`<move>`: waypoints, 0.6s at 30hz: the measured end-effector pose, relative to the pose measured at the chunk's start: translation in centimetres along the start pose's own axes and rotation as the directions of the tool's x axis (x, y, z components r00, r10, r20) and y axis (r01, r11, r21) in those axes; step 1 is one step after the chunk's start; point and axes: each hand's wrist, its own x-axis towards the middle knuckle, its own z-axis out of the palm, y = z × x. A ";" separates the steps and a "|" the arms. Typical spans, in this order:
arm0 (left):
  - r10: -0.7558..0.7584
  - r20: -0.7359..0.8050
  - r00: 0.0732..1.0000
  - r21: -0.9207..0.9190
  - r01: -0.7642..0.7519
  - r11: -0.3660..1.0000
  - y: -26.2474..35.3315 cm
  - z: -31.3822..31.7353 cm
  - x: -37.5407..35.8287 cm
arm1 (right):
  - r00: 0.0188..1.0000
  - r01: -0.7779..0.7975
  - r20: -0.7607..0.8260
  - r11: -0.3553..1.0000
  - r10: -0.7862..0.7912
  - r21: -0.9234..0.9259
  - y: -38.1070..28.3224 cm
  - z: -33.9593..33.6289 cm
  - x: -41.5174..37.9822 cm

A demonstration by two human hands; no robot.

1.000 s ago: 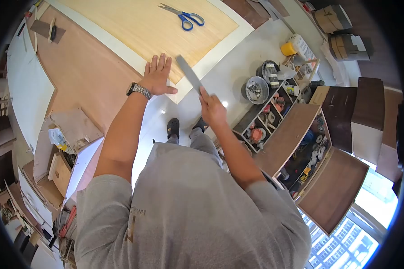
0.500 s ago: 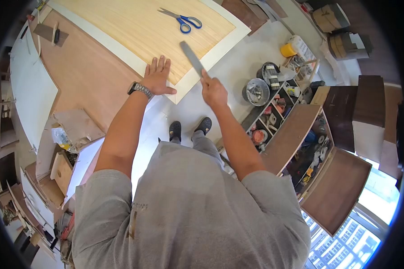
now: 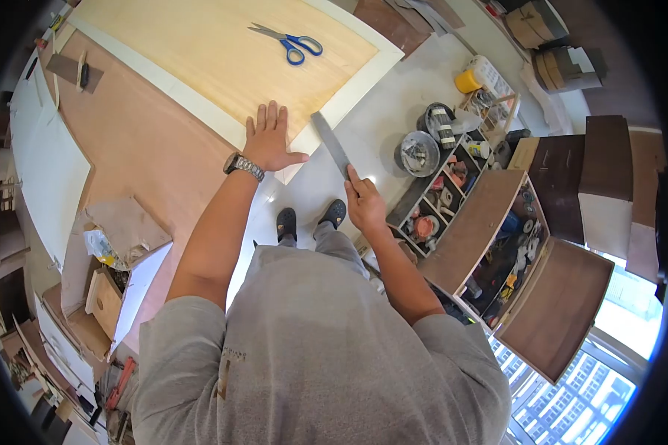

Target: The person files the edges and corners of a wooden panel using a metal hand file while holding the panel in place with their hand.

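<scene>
Two bare hands are held at the near corner of a pale wooden panel [image 3: 200, 52], and the clearest change is seen in the flat metal tool [image 3: 329, 143], file-like in shape: it has been pushed forward over the panel and then drawn back toward the body within the last second. Its near end is gripped in the curled right hand [image 3: 366, 204]. Its far end is now seen over the white border [image 3: 364, 81], while the rest is extended past the right-hand edge, so the stroke may be judged to be near its rearward end. Whether the metal is pressed against that edge or only held above it cannot be made out from this steep, curved view. The left hand [image 3: 273, 141], with a wristwatch [image 3: 245, 165] worn above it, is laid palm down on the panel with its fingers spread; compared with the earlier views, it has been shifted slightly toward the right-hand edge, and its thumb is now pointed at that side, close to the tool. By this spread palm the corner appears to be steadied. The blue-handled scissors [image 3: 289, 38] are left lying farther up the panel, untouched, and their place on it is unchanged. Beneath the panel's left side, a brown surface [image 3: 126, 104] is partly covered.
</scene>
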 end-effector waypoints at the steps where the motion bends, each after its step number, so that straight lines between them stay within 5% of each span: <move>1: -0.002 0.006 1.000 -0.010 0.002 1.000 0.4 0.2 0.1 | 1.000 0.015 0.015 1.000 -0.015 -0.027 0.0 -0.1 -0.1; 11: 0.019 0.040 0.999 0.021 -0.019 1.000 -0.4 0.4 1.4 | 0.997 0.058 0.062 0.972 -0.045 -0.227 -2.1 1.7 11.8; 18: 0.029 0.052 0.998 -0.027 -0.028 0.999 -0.4 1.1 0.8 | 0.997 0.011 0.073 0.991 -0.002 -0.134 1.6 -0.2 1.7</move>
